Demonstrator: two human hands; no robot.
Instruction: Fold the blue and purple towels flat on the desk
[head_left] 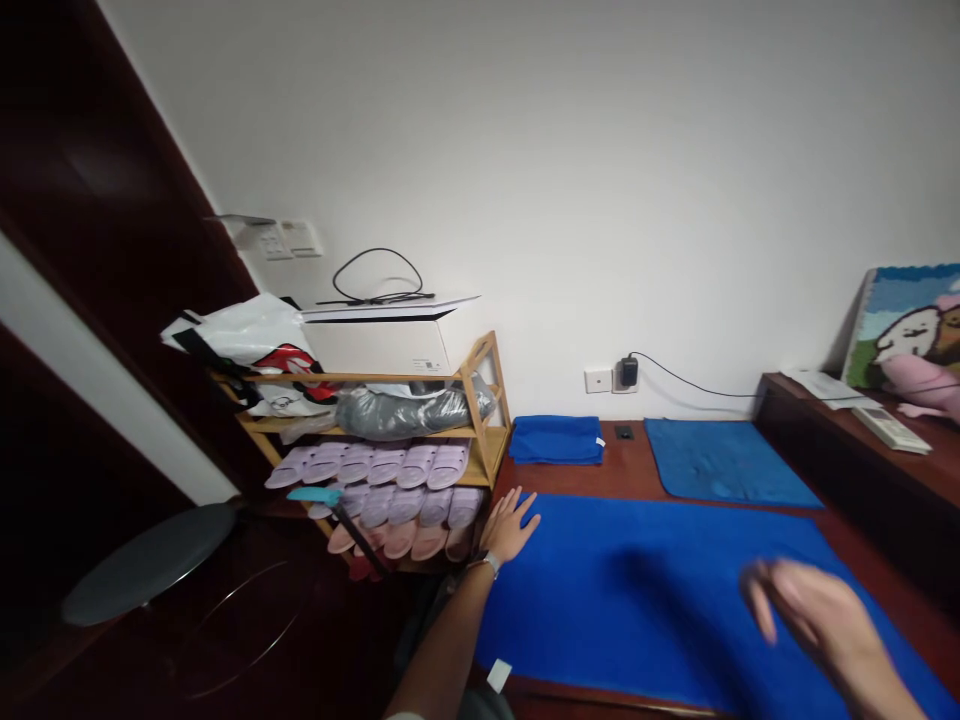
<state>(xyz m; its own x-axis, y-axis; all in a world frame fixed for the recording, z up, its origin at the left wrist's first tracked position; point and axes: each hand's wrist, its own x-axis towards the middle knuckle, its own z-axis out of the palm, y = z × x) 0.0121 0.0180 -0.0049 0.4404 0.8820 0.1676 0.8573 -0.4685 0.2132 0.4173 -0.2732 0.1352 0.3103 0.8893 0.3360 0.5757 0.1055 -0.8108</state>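
A large blue cloth (600,590) lies spread flat on a reddish-brown wooden surface, a white tag (499,675) at its near left corner. My left hand (507,528), with a watch at the wrist, rests on the cloth's far left corner, fingers stretched and spread. Above the right part of the cloth hovers my right hand (806,610), blurred by motion. Its fingers are loosely bent and apart, with nothing visible in them, and its shadow falls on the cloth. Behind lie a folded blue cloth (555,440) and a flat, lighter blue cloth (724,460).
To the left stands a wooden rack (484,400) with lilac and pink slippers (416,465), a white box (382,345) and a bag. A round stool (150,560) is further left. A plugged-in black adapter (628,372) trails a cable towards a raised ledge (795,420) on the right.
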